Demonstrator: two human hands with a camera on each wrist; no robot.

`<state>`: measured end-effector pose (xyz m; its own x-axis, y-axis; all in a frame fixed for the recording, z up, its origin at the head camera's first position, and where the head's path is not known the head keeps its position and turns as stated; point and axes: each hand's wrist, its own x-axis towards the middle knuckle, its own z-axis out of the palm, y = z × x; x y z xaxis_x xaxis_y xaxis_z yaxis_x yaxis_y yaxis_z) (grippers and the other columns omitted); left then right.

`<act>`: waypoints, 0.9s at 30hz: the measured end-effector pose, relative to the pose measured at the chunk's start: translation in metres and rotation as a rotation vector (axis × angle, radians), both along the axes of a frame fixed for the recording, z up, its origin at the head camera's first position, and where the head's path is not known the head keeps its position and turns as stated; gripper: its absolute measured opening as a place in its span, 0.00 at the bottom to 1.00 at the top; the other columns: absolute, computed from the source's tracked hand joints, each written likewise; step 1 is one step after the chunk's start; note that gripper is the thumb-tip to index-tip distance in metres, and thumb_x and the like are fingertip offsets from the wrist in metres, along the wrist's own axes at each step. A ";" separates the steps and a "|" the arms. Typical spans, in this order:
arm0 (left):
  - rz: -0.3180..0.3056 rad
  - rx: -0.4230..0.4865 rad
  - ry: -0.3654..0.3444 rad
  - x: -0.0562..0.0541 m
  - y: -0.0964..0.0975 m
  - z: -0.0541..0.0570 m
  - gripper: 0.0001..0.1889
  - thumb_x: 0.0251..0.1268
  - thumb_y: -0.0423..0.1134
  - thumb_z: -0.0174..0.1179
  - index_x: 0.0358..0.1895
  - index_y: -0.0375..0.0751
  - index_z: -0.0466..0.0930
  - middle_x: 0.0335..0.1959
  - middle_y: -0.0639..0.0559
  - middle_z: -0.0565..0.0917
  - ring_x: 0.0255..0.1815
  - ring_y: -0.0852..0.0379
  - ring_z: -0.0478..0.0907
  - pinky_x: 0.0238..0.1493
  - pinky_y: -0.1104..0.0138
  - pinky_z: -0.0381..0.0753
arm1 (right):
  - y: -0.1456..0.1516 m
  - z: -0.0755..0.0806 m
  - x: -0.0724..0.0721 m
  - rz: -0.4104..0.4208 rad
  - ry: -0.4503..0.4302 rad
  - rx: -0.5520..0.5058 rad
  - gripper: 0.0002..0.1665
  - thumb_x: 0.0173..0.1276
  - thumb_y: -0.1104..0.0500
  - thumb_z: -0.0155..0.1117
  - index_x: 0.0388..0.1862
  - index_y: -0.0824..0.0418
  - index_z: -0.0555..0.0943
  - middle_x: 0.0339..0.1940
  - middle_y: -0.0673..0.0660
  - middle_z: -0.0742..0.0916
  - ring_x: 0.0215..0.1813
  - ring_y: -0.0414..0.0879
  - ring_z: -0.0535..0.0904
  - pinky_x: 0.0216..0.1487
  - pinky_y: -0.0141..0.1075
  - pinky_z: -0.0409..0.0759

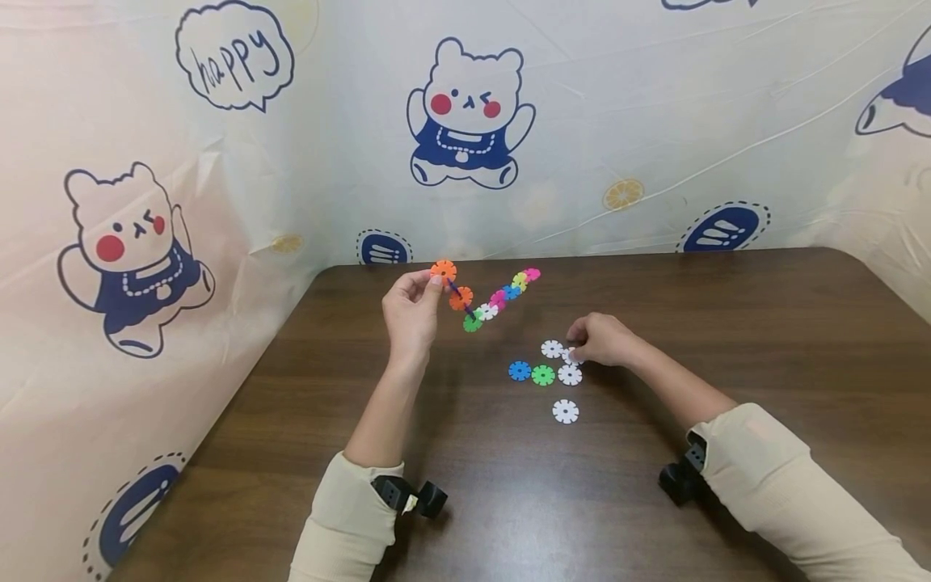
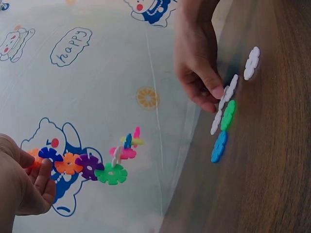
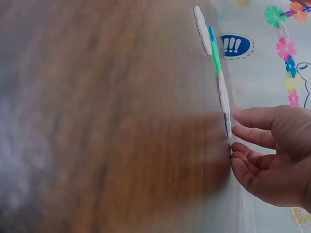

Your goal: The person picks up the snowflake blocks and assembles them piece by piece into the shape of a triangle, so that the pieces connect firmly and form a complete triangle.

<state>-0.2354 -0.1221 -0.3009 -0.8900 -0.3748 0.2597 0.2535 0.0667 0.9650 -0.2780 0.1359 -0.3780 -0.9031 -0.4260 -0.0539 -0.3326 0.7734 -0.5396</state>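
A notched-disc chain [image 1: 486, 311], the work in hand, hangs above the tabletop [image 1: 509, 501] near the middle of the head view. The left hand [image 1: 410, 317], left of centre, pinches it by an orange end disc [image 1: 443, 267] between thumb and fingers. From there the run goes down to a green bend disc [image 1: 471, 325], then turns up and rightward to a pink end disc [image 1: 533, 275]. Ten pieces appear slotted together, so the joining looks well along.

What is left unjoined is six loose pieces right of centre: a blue disc [image 1: 520, 371], a green loose disc [image 1: 543, 375] and four white ones. The upper white disc [image 1: 552, 349] lies above the green piece, the middle white disc [image 1: 570, 375] just right of it, and the lower white disc [image 1: 566, 411] apart, nearer the bottom of the frame.

The right hand [image 1: 609, 339] has its fingertips at the fourth, a partly covered white disc [image 1: 570, 356]. Its fingers are bent, the gap between them narrow; whether they have actually gripped that piece I cannot tell. It has not been added to the chain.
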 end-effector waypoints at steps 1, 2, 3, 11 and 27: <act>-0.001 -0.001 -0.006 0.000 0.000 0.000 0.08 0.63 0.30 0.57 0.41 0.28 0.78 0.36 0.40 0.81 0.42 0.48 0.79 0.47 0.68 0.75 | 0.000 0.000 0.000 0.008 0.004 0.002 0.15 0.55 0.63 0.68 0.41 0.68 0.81 0.35 0.58 0.83 0.41 0.51 0.75 0.45 0.45 0.72; -0.002 -0.002 -0.016 0.000 -0.001 0.000 0.08 0.63 0.31 0.58 0.42 0.29 0.78 0.37 0.40 0.81 0.43 0.48 0.79 0.48 0.68 0.75 | 0.001 0.000 0.001 0.017 0.010 0.005 0.13 0.54 0.63 0.69 0.39 0.67 0.81 0.33 0.57 0.82 0.39 0.51 0.74 0.44 0.45 0.72; 0.000 -0.001 -0.026 0.001 -0.001 0.000 0.08 0.63 0.32 0.58 0.42 0.30 0.78 0.38 0.41 0.81 0.43 0.49 0.79 0.48 0.68 0.75 | 0.001 0.000 0.001 0.025 0.017 0.012 0.12 0.54 0.63 0.69 0.37 0.66 0.81 0.33 0.56 0.82 0.39 0.50 0.74 0.43 0.44 0.72; 0.006 0.038 -0.026 0.001 -0.002 0.000 0.09 0.62 0.32 0.59 0.42 0.30 0.78 0.39 0.43 0.81 0.41 0.54 0.79 0.49 0.70 0.74 | 0.002 0.000 0.005 0.035 0.036 0.046 0.10 0.53 0.62 0.70 0.31 0.63 0.78 0.30 0.55 0.78 0.36 0.50 0.71 0.39 0.41 0.70; 0.022 0.020 0.016 0.002 0.002 0.000 0.09 0.62 0.32 0.59 0.41 0.30 0.78 0.39 0.41 0.82 0.43 0.47 0.79 0.49 0.69 0.75 | 0.010 0.011 0.019 -0.037 0.169 -0.172 0.03 0.56 0.68 0.63 0.30 0.63 0.78 0.24 0.52 0.80 0.29 0.46 0.73 0.31 0.37 0.72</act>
<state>-0.2335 -0.1199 -0.3005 -0.8775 -0.3991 0.2659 0.2674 0.0531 0.9621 -0.2588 0.1461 -0.3674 -0.9085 -0.3822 0.1693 -0.4021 0.6887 -0.6034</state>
